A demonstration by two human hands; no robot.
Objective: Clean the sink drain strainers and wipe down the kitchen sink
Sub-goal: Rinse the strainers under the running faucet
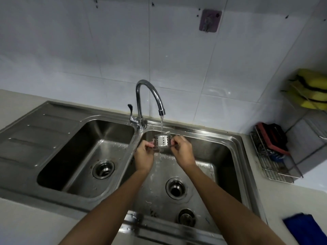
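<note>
The brushed stainless-steel double sink has a round drain in its left basin. Over the right basin, the left hand and right hand pinch opposite sides of a perforated cylindrical steel strainer basket between them, under the curved chrome faucet's running water. A blue cloth lies on the pale tabletop.

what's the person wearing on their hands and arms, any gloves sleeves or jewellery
Nothing shows. The left hand and right hand are bare, with no gloves, rings or watch visible. The left forearm and right forearm are bare down to the frame edge, so no sleeve is in view.
</note>
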